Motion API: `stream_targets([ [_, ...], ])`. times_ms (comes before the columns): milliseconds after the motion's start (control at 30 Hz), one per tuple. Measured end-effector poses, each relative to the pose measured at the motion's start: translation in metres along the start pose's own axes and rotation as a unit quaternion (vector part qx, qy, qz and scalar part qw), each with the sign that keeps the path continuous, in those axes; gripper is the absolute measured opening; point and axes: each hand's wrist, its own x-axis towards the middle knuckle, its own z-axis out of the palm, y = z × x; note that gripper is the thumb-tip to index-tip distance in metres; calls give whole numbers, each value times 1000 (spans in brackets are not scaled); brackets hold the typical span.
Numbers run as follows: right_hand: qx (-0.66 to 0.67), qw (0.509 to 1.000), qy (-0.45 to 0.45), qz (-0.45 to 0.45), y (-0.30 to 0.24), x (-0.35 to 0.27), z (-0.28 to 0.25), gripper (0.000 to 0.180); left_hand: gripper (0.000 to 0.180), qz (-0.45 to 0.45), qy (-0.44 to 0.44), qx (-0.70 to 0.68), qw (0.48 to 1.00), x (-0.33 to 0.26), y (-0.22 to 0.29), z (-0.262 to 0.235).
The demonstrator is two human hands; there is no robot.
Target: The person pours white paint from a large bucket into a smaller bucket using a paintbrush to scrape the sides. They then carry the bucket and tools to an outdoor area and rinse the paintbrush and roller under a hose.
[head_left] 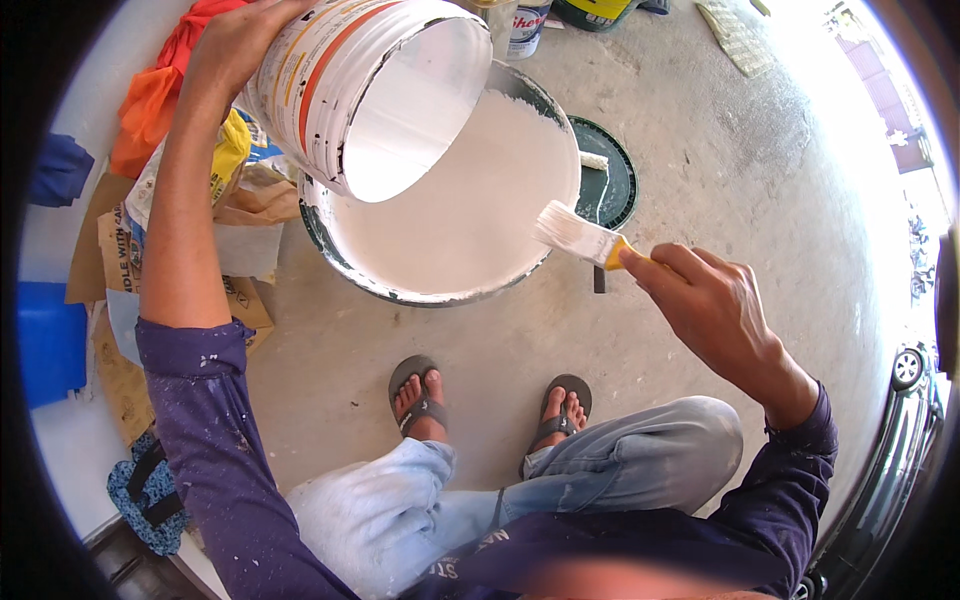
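Observation:
My left hand (238,42) grips a white paint bucket (325,85) with orange stripes near its base, some fingers out of view. The bucket is tipped, its mouth facing down to the right over a large round tub (412,299). Pale off-white paint (460,235) covers the inside of the tub, and smears of it coat the rim. My right hand (705,305) is closed round the yellow-ended handle of a flat paintbrush (582,236). The brush's bristles, whitened with paint, hover at the tub's right rim; whether they touch it I cannot tell.
Beside the tub lies a dark green lid (622,185) with a paint roller (593,160). Cardboard (120,260), bags and orange cloth (143,120) crowd the left wall. More paint containers (527,30) stand beyond the tub. My sandalled feet (418,395) are on the concrete floor.

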Motion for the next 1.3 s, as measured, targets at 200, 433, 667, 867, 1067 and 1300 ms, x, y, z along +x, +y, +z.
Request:
stream_targets([
  [200,-31,999,14,-4,-2,4,-41,33,52,-24,-61,-87,994,13,-36,2],
  [433,14,979,184,-87,-1,115,-15,23,59,-56,-60,-230,970,12,-48,-1],
  [667,-23,981,160,-110,-57,314,24,23,56,-96,-43,-260,960,6,-30,-2],
  [867,21,957,254,-142,-69,340,51,24,56,-69,-51,-223,971,3,-26,-1],
  [1067,-30,984,62,-162,-47,252,19,11,66,-20,-59,-203,977,9,-23,2],
  [1300,-52,989,33,-134,-23,144,10,14,74,19,-38,-137,990,8,-18,7],
])
